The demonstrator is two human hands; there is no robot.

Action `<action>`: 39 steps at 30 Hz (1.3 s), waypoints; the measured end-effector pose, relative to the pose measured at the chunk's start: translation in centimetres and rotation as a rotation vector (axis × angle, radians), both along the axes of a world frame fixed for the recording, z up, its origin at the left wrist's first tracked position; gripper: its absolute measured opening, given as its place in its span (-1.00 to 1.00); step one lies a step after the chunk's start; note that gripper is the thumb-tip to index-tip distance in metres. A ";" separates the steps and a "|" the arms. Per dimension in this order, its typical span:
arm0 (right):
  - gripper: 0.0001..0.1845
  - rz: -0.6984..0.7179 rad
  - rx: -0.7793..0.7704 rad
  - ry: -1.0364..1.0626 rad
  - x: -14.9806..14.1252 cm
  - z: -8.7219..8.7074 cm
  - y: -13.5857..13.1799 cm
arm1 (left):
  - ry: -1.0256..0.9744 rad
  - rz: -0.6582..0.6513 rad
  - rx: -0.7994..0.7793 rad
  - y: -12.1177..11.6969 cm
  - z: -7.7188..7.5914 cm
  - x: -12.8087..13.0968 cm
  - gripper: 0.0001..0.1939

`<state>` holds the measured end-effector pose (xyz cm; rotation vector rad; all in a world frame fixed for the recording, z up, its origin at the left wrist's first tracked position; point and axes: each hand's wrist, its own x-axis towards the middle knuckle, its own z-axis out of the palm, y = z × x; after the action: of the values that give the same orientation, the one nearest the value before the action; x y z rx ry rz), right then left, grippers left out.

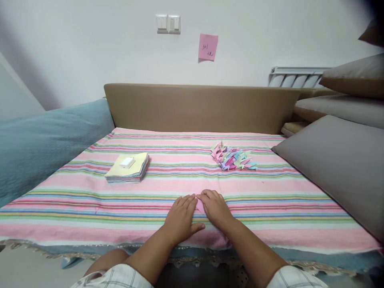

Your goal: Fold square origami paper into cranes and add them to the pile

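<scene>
Head view showed left hand (181, 216) and right hand (214, 206), fingers close together, grip unclear, seemingly creasing near-side small pink folded paper (200, 206); further creasing likely needed aligned edges.

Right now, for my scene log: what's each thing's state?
Pink paper: partly covered, folds unclear
Left hand: palm down, touching paper
Right hand: touching paper
Paper stack: piled
Folded-paper pieces: heaped
Striped cloth: spread, wrinkled
Sticky note: stuck up, inscribed
Wall switches: positions unclear
Grey cushions: piled

Two hands (180, 218) (216, 210), one paper stack (131, 172), two switch plates (162, 24) (174, 24).
</scene>
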<state>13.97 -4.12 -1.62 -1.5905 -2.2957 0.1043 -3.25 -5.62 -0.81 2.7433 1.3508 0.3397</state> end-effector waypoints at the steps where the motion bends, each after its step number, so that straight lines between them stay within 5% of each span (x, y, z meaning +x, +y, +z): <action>1: -0.66 0.000 0.001 0.000 0.0 0.0 0.0 | -0.002 0.000 -0.002 0.0 0.1 0.0 -0.20; 11: -0.66 0.002 -0.019 0.021 0.1 0.0 0.0 | 0.040 0.041 -0.043 -0.2 0.5 -0.8 -0.23; 20: -0.63 -0.010 -0.048 0.005 0.0 0.3 0.0 | 0.137 0.170 -0.124 -0.2 2.6 -2.9 -0.27; 25: -0.63 -0.013 -0.034 -0.008 0.0 0.1 0.0 | 0.052 0.287 0.042 0.4 2.2 -3.0 -0.48; 30: -0.65 0.000 -0.003 0.003 0.1 -0.2 0.1 | 0.021 -0.070 0.036 -0.1 0.2 -1.4 -0.31; 39: -0.64 0.021 0.006 0.047 0.3 -0.3 0.0 | 0.062 -0.085 -0.064 -0.3 -0.3 -0.8 -0.26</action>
<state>14.29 -4.10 -1.90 -1.5444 -2.2754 0.1377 -4.02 -5.89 -1.08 2.7690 1.2305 0.2044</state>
